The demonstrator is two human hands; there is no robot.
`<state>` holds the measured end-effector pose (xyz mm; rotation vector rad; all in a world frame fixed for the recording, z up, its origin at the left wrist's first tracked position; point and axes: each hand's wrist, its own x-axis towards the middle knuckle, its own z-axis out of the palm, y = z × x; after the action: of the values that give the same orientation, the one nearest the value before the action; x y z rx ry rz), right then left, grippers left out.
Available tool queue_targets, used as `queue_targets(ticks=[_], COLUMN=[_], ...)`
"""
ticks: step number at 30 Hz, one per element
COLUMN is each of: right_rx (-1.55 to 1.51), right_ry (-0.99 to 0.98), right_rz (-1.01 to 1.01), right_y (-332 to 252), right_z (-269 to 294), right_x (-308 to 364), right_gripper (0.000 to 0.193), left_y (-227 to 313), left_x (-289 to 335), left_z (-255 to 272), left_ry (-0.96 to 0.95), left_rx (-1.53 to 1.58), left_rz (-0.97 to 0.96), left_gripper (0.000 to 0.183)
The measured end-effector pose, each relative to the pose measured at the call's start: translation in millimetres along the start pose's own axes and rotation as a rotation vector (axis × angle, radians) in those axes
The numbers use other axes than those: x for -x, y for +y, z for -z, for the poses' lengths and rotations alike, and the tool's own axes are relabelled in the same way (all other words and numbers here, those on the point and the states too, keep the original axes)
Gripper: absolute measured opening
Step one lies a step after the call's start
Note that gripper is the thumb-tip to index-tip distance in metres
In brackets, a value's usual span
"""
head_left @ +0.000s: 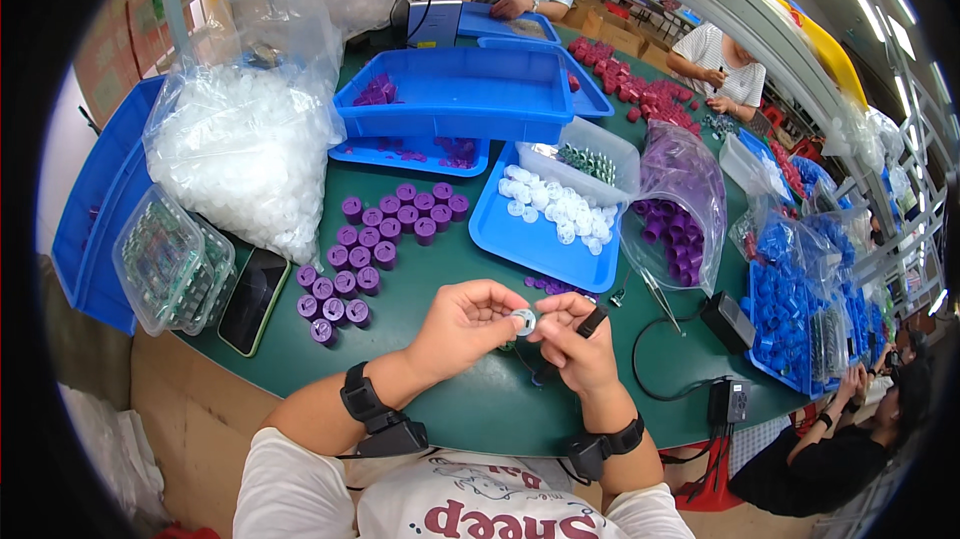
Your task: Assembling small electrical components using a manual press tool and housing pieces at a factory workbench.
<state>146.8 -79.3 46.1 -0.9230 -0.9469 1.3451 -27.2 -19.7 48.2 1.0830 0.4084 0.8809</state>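
Over the table's near edge, my left hand [465, 327] pinches a small round whitish plastic part [524, 320] between thumb and fingers. Close beside it, my right hand [578, 344] is closed, its fingertips at the part's right side. A small black block-like object [594, 321] shows among the right fingers; its kind is unclear. Purple plastic caps [368, 236] stand upright in slanting rows to the left of my hands. Beyond the hands, a blue tray [490, 224] carries loose translucent white discs [560, 204] and a clear box [618, 154] of green circuit boards.
At left are a bag of white parts [245, 144], clear trays of circuit boards [165, 254] and a phone [255, 301]. Blue bins [470, 84] stand behind. On the right lie tweezers [660, 297], a purple-parts bag [685, 209] and a black adapter [728, 323]. Other people sit around.
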Motion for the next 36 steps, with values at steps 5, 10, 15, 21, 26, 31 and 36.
queue_targets(ticks=[5,10,15,21,26,31,36], right_rx=[-0.336,-0.443,-0.535,-0.585,-0.5,-0.28,-0.198], right_ry=[-0.136,-0.188,-0.294,-0.274,-0.271,-0.167,-0.016], right_rz=[-0.232,-0.24,-0.209,-0.058,-0.027,0.01,-0.013], right_y=[-0.1,-3.2,-1.3,-9.2,-20.8,-36.2,-29.3], right_z=[-0.8,4.5,1.7,9.9,-1.3,-0.3,-9.5], right_x=[2.5,5.5,10.0,7.2,12.1,24.1,37.4], right_gripper=[0.01,0.008,0.008,0.006,0.007,0.003,0.008], left_y=[-3.6,0.2,44.9,104.9,78.9,72.9,47.1], left_x=[-1.0,-1.0,21.0,51.9,58.4,43.0,29.6], left_z=[2.7,1.0,-0.8,70.3,99.5,66.9,24.6], left_ry=[-0.052,-0.151,-0.156,-0.176,-0.244,-0.198,-0.044], left_rx=[0.179,0.156,-0.347,-1.717,-1.786,-1.503,-0.287], left_rz=[0.068,0.172,0.037,-0.212,-0.234,-0.256,0.107], left_gripper=[0.018,0.021,0.032,0.034,0.034,0.032,0.027])
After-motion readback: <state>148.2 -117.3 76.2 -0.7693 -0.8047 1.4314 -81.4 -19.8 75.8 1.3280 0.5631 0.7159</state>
